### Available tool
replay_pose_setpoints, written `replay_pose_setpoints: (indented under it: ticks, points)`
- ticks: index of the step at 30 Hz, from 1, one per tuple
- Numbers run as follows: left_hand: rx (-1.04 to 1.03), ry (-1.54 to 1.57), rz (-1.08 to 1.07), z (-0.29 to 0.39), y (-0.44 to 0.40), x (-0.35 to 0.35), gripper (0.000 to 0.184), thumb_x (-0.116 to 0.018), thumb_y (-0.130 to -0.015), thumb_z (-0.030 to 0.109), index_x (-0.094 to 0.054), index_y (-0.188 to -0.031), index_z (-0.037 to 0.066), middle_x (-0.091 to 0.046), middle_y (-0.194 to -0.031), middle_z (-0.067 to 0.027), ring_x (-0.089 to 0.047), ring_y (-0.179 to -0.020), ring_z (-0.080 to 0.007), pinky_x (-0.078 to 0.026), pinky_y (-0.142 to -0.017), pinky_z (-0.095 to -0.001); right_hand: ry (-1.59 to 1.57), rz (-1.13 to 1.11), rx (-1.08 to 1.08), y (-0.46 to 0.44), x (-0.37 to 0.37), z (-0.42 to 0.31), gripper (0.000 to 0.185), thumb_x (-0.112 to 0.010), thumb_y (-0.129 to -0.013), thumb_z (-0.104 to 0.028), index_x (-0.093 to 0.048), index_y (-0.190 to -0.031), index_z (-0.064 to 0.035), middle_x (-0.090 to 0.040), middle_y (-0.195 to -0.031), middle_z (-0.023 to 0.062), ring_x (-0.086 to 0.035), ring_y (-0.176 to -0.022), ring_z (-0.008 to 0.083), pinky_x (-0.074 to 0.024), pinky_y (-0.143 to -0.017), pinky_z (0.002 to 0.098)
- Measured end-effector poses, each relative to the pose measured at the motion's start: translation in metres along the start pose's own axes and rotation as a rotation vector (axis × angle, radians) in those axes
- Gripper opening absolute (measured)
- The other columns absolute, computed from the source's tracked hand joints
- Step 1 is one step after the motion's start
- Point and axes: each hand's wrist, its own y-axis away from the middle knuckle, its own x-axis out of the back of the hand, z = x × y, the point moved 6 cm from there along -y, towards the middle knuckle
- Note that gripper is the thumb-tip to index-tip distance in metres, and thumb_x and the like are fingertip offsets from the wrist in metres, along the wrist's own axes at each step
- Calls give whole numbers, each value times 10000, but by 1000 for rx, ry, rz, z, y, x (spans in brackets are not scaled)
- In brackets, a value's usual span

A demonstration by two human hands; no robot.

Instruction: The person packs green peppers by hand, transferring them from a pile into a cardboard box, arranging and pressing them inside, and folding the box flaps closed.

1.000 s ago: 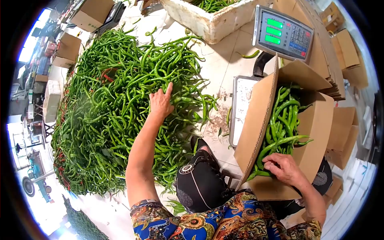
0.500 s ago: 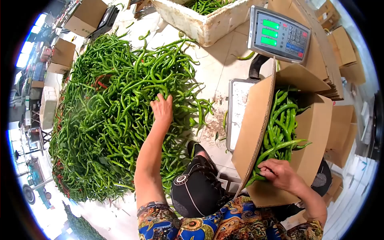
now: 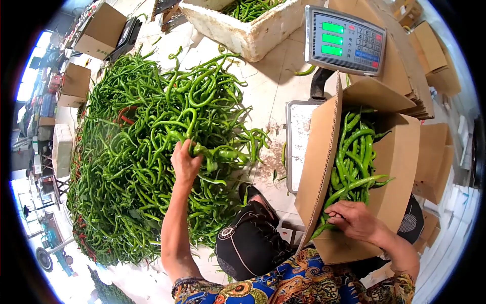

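A broad heap of long green chili peppers (image 3: 131,167) covers the floor on the left. My left hand (image 3: 186,161) is closed around several green chili peppers (image 3: 217,153) at the heap's right part, and their ends stick out to the right of the fist. On my right stands an open cardboard box (image 3: 392,167), with more green chili peppers (image 3: 357,152) lying lengthwise inside. My right hand (image 3: 354,220) is at the box's near end with curled fingers, against the peppers there; what it grips, if anything, is hidden.
A scale's display (image 3: 344,40) with lit green readouts rises behind the box, beside its white platform (image 3: 299,142). A white foam crate (image 3: 243,38) holding peppers stands at the back. Flattened cardboard (image 3: 392,86) and other boxes (image 3: 433,48) are at the right.
My left hand has closed on peppers and moved left and toward me, turning the bunch sideways. My right hand stays nearly still at the box. The view has shifted slightly.
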Motion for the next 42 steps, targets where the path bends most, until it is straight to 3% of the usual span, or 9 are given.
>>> replay_pose_setpoints:
  ticks: [9,16,17,20,25,34,38,40,42]
  points:
    - [-91,32,82,47,16,86,315,-717,-627,-5,-614,-910,89,-561,-867,-150,-578,-759,-378,-471,-646,-437,174,-63,85,-8,-2,-23,224,-625,-900,-151,-625,-1066,-2,-664,-928,174,-649,-848,361,-520,-728,440]
    - [-193,334,180,69,-7,136,249,-699,-695,-37,-646,-922,50,-680,-931,-108,-663,-842,-250,-527,-761,-341,213,-64,87,-1,1,-39,252,-646,-887,-163,-619,-1076,2,-664,-948,181,-643,-872,365,-517,-757,446]
    - [-202,421,156,58,-14,135,167,-613,-802,-49,-640,-950,27,-690,-963,-79,-645,-833,-153,-522,-749,-280,207,-55,93,1,2,-41,253,-650,-885,-160,-620,-1075,4,-664,-948,182,-644,-872,365,-517,-757,448]
    - [151,881,-11,50,-25,146,222,-691,-768,-13,-660,-984,27,-691,-965,-72,-643,-861,-148,-530,-799,-277,175,6,146,7,7,-47,235,-654,-885,-148,-619,-1059,4,-659,-928,179,-645,-856,363,-514,-740,449]
    - [81,1372,-80,79,-28,162,227,-720,-829,112,-622,-1019,36,-647,-1027,-85,-627,-765,-153,-577,-836,-367,84,34,170,12,11,-51,193,-642,-897,-141,-611,-1026,-1,-649,-881,167,-638,-811,357,-501,-707,438]
    - [-195,1872,-335,163,-6,190,154,-661,-881,62,-541,-977,62,-530,-996,-93,-552,-624,-96,-591,-782,-343,-9,164,319,10,26,-67,148,-638,-891,-85,-648,-1005,8,-657,-854,141,-647,-754,279,-502,-668,355]
    - [-206,1961,-498,192,11,194,164,-685,-851,68,-545,-936,59,-523,-969,-98,-544,-564,-76,-611,-731,-342,13,462,478,-3,62,-94,184,-647,-890,-84,-652,-1050,6,-663,-942,92,-642,-779,185,-508,-693,319]
    - [-189,1985,-524,212,23,191,170,-707,-826,65,-553,-899,56,-541,-935,-99,-546,-554,-80,-622,-688,-340,-11,539,406,-22,89,-110,240,-657,-898,-82,-641,-1123,-1,-647,-991,74,-606,-758,113,-495,-678,268]
    - [-120,2018,-566,233,37,187,184,-730,-799,52,-558,-862,50,-559,-900,-109,-555,-550,-94,-625,-651,-336,-114,589,426,-38,113,-137,392,-730,-864,-290,-659,-1151,-33,-666,-992,112,-614,-785,197,-512,-737,333]
